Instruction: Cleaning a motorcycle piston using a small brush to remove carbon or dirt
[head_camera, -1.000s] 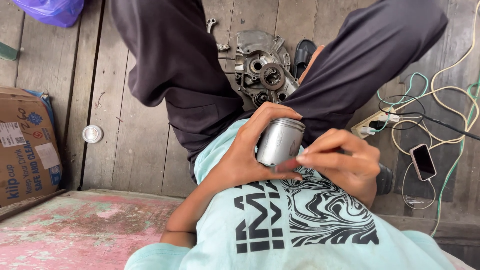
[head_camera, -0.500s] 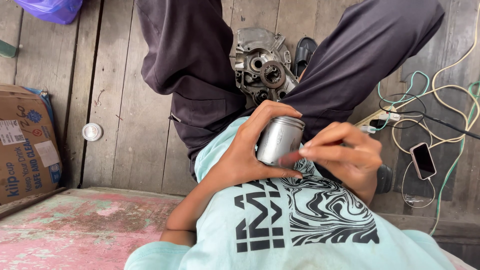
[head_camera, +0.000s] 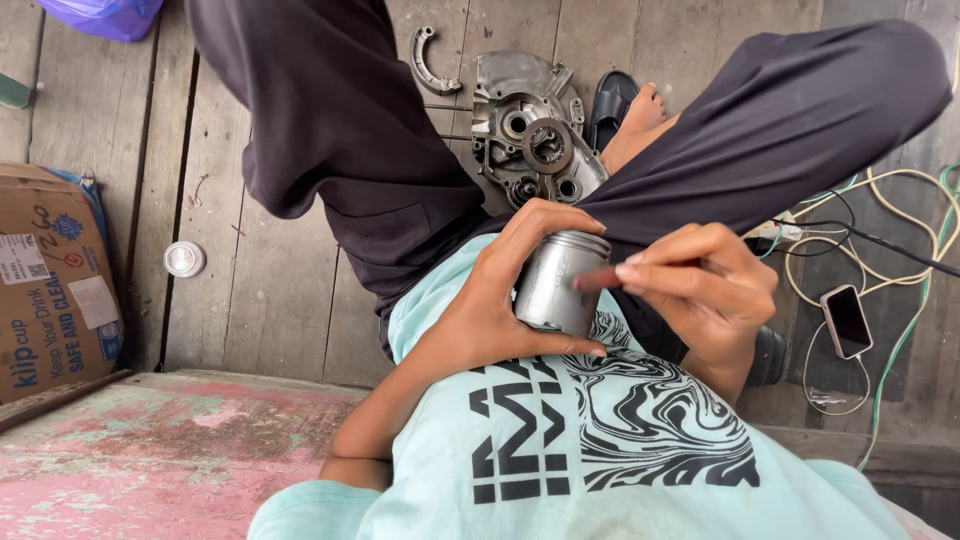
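My left hand (head_camera: 495, 300) wraps around a grey metal piston (head_camera: 555, 285), holding it upright against my light blue shirt. My right hand (head_camera: 705, 285) presses a small reddish-brown piece (head_camera: 597, 279) against the piston's side, just below its grooved top. I sit with my legs in dark trousers spread apart. Between them, on the wooden floor, lies a grey engine crankcase half (head_camera: 532, 130) with gears showing.
A curved metal part (head_camera: 430, 65) lies beside the crankcase. A cardboard box (head_camera: 50, 280) stands at left, near a small round lid (head_camera: 184, 259). Cables (head_camera: 900, 240) and a phone (head_camera: 848, 320) lie at right. A worn pink surface (head_camera: 150, 450) is at lower left.
My right hand has shifted a little along the piston's side while the left keeps its grip. The camera has tilted, bringing more of the crankcase and the curved part into view.
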